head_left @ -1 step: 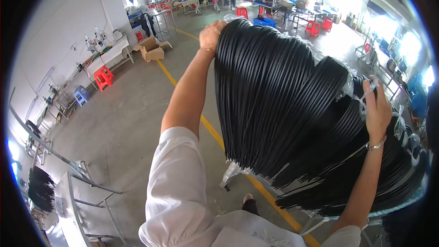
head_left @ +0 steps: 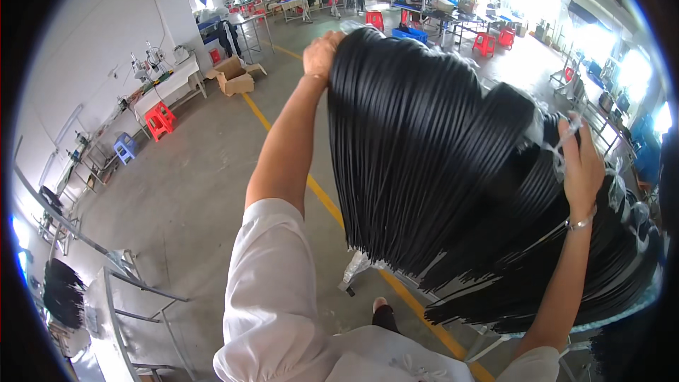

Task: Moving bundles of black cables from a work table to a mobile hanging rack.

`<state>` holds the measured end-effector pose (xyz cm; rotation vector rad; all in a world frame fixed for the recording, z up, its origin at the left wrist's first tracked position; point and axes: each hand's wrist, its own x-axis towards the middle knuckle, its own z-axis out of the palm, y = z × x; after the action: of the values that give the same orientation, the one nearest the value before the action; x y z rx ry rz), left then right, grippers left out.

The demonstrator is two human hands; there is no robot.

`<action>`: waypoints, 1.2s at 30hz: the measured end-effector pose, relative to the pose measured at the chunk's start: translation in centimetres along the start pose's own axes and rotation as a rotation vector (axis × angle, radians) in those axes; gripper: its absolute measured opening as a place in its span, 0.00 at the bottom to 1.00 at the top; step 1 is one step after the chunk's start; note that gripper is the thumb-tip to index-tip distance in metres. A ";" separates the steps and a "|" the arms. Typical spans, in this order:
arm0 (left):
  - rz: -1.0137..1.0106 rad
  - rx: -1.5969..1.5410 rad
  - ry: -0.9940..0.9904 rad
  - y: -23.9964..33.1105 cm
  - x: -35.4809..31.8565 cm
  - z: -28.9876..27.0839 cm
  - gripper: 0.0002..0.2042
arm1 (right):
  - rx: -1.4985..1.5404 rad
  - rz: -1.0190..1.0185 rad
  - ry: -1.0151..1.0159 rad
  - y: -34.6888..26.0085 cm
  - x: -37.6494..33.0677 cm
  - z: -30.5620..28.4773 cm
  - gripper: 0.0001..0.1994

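Observation:
A large bundle of long black cables (head_left: pixel 424 148) hangs in front of me, fanned out and drooping to the lower right. My left hand (head_left: pixel 322 53) is raised and grips the bundle's top end. On the bundle's right side, my right hand (head_left: pixel 580 163) holds it where clear plastic ties (head_left: pixel 559 145) wrap it. More black cable bundles (head_left: pixel 566 290) lie under it on a surface at the right. Both arms wear short white sleeves.
A yellow floor line (head_left: pixel 283 141) runs across the grey concrete floor. An open cardboard box (head_left: pixel 233 78), red stools (head_left: pixel 159 120), a blue stool (head_left: pixel 126 147) and a white workbench (head_left: pixel 166 81) stand at the left. A metal rack (head_left: pixel 120 290) is at lower left. Work tables fill the far end.

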<state>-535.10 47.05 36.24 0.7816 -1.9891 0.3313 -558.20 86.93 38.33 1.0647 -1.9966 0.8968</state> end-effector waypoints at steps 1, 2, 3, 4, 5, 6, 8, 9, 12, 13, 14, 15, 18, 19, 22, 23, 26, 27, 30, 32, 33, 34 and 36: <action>-0.018 0.009 -0.024 -1.5 0.0 -0.2 0.08 | 0.001 -0.015 -0.003 -0.5 0.7 1.6 0.24; -0.011 0.019 -0.016 -3.0 -0.1 0.3 0.09 | 0.070 0.049 -0.089 -1.4 1.4 2.6 0.25; 0.002 0.040 0.008 -4.4 0.0 0.4 0.09 | 0.076 0.020 -0.086 -2.1 2.0 3.8 0.25; 0.023 0.058 0.039 -5.8 0.4 0.6 0.09 | 0.080 -0.007 -0.071 -2.7 2.7 5.2 0.25; 0.043 0.074 0.070 -7.2 0.8 0.9 0.09 | 0.083 -0.034 -0.057 -3.4 3.5 6.5 0.25; 0.057 0.116 0.095 -8.9 1.5 0.9 0.10 | 0.075 -0.049 -0.046 -4.4 4.5 8.0 0.24; 0.035 0.146 0.076 -11.6 1.9 1.4 0.10 | 0.106 -0.081 -0.041 -6.3 5.5 10.5 0.21; 0.038 0.160 0.111 -13.3 1.9 1.3 0.11 | 0.140 -0.118 -0.036 -7.4 6.1 11.8 0.21; -0.102 0.191 0.027 -17.1 2.6 1.5 0.11 | 0.186 -0.170 -0.005 -9.5 7.8 15.9 0.21; -0.108 0.194 0.035 -18.2 2.9 1.6 0.11 | 0.216 -0.176 -0.007 -10.1 8.4 17.1 0.21; -0.114 0.196 0.044 -19.3 3.1 1.6 0.11 | 0.223 -0.182 -0.008 -10.8 9.1 18.3 0.22; -0.128 0.196 0.048 -20.7 2.8 1.8 0.11 | 0.226 -0.194 -0.017 -11.8 9.4 19.6 0.22; -0.165 0.186 0.035 -23.9 3.4 1.9 0.11 | 0.261 -0.221 0.007 -14.0 11.1 23.1 0.23; -0.189 0.194 0.035 -26.0 3.5 1.8 0.11 | 0.283 -0.234 0.019 -14.9 11.7 24.4 0.23; -0.149 0.215 0.106 -30.8 4.3 3.0 0.11 | 0.342 -0.282 0.067 -17.2 14.1 28.6 0.23; -0.142 0.220 0.061 -30.3 4.8 3.5 0.11 | 0.342 -0.276 0.049 -17.6 14.6 30.0 0.23; -0.105 0.280 0.190 -36.3 5.5 3.7 0.11 | 0.373 -0.314 0.037 -20.9 16.5 33.8 0.24; -0.140 0.301 0.137 -36.9 6.0 4.2 0.11 | 0.378 -0.319 0.041 -21.6 17.2 35.4 0.24; -0.160 0.415 0.031 -39.5 7.3 4.8 0.11 | 0.386 -0.331 0.019 -23.7 18.7 39.3 0.23; -0.194 0.439 0.015 -42.0 7.5 5.0 0.11 | 0.379 -0.345 0.006 -25.6 19.9 41.6 0.22; -0.212 0.454 0.008 -43.1 7.6 5.0 0.11 | 0.409 -0.343 -0.014 -26.4 20.6 42.8 0.22; -0.195 0.458 0.039 -44.2 7.8 5.2 0.12 | 0.440 -0.341 -0.034 -27.2 21.2 43.9 0.22; -0.156 0.456 0.105 -46.4 8.5 5.8 0.12 | 0.477 -0.346 -0.036 -28.7 22.5 46.3 0.22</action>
<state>-512.13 5.49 36.77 1.1716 -1.7600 0.7326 -554.30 28.09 39.68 1.6393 -1.5850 1.1930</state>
